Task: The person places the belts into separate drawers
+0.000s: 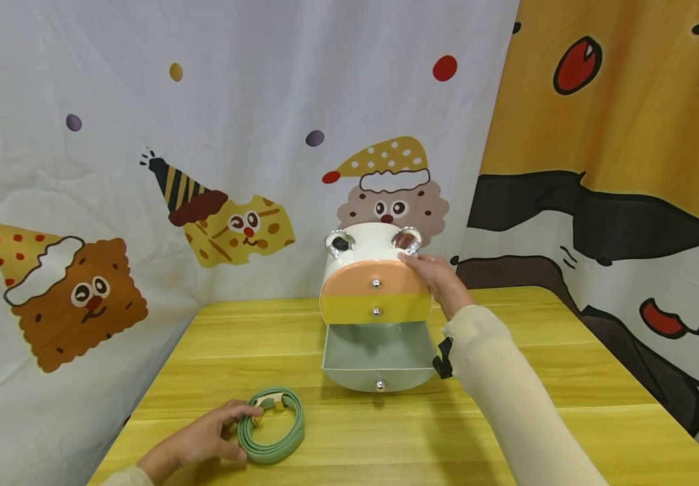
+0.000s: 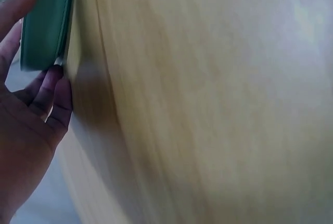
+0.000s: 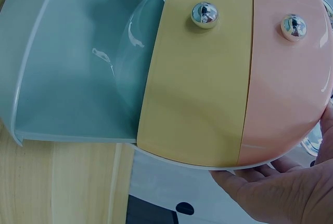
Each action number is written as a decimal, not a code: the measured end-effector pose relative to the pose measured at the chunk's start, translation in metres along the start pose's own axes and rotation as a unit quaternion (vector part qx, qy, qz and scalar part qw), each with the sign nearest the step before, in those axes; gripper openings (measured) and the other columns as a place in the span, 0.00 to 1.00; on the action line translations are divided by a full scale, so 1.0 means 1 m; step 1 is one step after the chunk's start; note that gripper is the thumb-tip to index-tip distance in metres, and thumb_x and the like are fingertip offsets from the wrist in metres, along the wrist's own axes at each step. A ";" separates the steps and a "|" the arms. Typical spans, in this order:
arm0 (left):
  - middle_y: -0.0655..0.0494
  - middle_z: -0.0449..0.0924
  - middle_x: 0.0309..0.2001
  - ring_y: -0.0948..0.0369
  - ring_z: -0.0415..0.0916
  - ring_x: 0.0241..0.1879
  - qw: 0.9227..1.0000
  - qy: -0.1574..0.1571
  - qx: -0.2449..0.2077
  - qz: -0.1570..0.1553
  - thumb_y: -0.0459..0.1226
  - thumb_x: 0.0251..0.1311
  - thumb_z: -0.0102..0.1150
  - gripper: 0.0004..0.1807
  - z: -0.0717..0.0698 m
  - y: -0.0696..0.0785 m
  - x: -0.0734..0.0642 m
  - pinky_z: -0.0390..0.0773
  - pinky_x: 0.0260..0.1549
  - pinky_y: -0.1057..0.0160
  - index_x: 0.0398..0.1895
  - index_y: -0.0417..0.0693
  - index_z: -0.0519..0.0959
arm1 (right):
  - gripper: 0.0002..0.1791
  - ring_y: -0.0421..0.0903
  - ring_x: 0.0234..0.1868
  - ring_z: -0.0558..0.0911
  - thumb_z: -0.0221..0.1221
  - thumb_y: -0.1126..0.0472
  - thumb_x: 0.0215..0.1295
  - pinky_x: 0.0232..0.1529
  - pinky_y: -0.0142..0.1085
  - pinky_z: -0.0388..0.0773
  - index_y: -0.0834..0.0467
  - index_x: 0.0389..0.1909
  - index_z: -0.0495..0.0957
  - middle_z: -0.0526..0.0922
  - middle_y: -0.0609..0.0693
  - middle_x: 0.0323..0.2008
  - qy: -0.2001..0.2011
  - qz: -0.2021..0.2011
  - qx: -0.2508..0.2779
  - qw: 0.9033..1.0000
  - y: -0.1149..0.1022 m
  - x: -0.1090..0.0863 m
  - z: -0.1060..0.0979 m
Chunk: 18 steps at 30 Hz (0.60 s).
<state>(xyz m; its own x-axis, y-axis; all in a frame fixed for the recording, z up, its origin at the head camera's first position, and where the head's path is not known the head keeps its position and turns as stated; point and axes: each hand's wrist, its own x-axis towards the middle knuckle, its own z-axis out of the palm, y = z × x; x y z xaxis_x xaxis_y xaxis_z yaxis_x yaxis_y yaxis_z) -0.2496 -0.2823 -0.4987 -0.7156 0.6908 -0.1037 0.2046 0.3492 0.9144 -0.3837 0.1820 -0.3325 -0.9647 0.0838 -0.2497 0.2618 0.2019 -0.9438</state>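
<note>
A coiled green belt [image 1: 289, 442] with gold-coloured metal parts lies on the table at lower centre-left in the head view. My left hand [image 1: 206, 435] holds its left side, index finger over the top of the coil and thumb against the outside. Close up in the left wrist view, the belt [image 2: 46, 26] shows its outer band, with the lower fingers curled beside the table. An animal-faced drawer box [image 1: 364, 241] stands farther back, its green bottom drawer [image 1: 380, 379] pulled out. My right hand [image 1: 440, 277] rests against the box's upper right side, thumb near the ring-shaped eye.
The yellow drawer [image 3: 197, 88] and the orange drawer [image 3: 283, 88] above it sit flush, each with a round silver knob. A wood-grain table [image 1: 204, 364] supports everything. Behind it hangs a cartoon-printed cloth [image 1: 252, 94], meeting an orange-and-black printed cloth [image 1: 635, 135] at right.
</note>
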 end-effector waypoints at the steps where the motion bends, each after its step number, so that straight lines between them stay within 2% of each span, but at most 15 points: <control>1: 0.37 0.62 0.64 0.60 0.65 0.56 1.000 0.003 0.005 -0.001 0.33 0.56 0.71 0.35 0.001 0.001 0.000 0.69 0.47 0.66 0.67 0.35 0.68 | 0.41 0.50 0.49 0.79 0.58 0.36 0.67 0.56 0.42 0.76 0.54 0.74 0.63 0.77 0.58 0.56 -0.001 0.001 0.002 1.000 0.000 0.000 0.000; 6: 0.42 0.64 0.64 0.47 0.60 0.63 0.998 0.032 0.038 -0.028 0.37 0.54 0.73 0.34 0.007 0.004 0.004 0.67 0.57 0.48 0.64 0.42 0.71 | 0.41 0.51 0.49 0.79 0.58 0.36 0.67 0.57 0.43 0.75 0.55 0.73 0.64 0.78 0.58 0.56 -0.004 0.001 0.001 1.000 -0.001 -0.001 -0.001; 8: 0.43 0.65 0.62 0.45 0.60 0.62 0.997 0.046 0.043 -0.033 0.38 0.54 0.74 0.33 0.009 0.004 0.006 0.66 0.56 0.41 0.62 0.43 0.72 | 0.40 0.51 0.50 0.79 0.58 0.36 0.67 0.58 0.43 0.75 0.55 0.73 0.64 0.77 0.59 0.56 -0.005 0.000 0.001 1.000 -0.001 -0.001 -0.001; 12: 0.43 0.66 0.60 0.46 0.62 0.56 0.996 0.064 0.048 -0.029 0.38 0.53 0.75 0.31 0.011 0.005 0.010 0.66 0.55 0.39 0.59 0.41 0.72 | 0.41 0.51 0.50 0.79 0.58 0.36 0.67 0.58 0.43 0.75 0.56 0.72 0.64 0.78 0.58 0.56 -0.005 -0.003 -0.002 1.000 0.000 0.000 -0.001; 18: 0.43 0.66 0.60 0.47 0.63 0.54 0.995 0.068 0.063 -0.024 0.39 0.53 0.75 0.29 0.010 0.005 0.015 0.67 0.53 0.41 0.55 0.43 0.72 | 0.41 0.52 0.52 0.78 0.58 0.35 0.66 0.60 0.44 0.73 0.55 0.73 0.64 0.77 0.58 0.57 -0.005 0.003 -0.010 1.000 0.001 0.001 -0.001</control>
<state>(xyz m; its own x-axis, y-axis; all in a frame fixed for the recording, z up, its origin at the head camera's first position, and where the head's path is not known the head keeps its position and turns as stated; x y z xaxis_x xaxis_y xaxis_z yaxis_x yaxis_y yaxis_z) -0.2524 -0.2635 -0.4993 -0.8087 0.5822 -0.0839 0.2437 0.4615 0.8530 -0.3846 0.1831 -0.3336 -0.9633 0.0760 -0.2574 0.2680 0.2204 -0.9379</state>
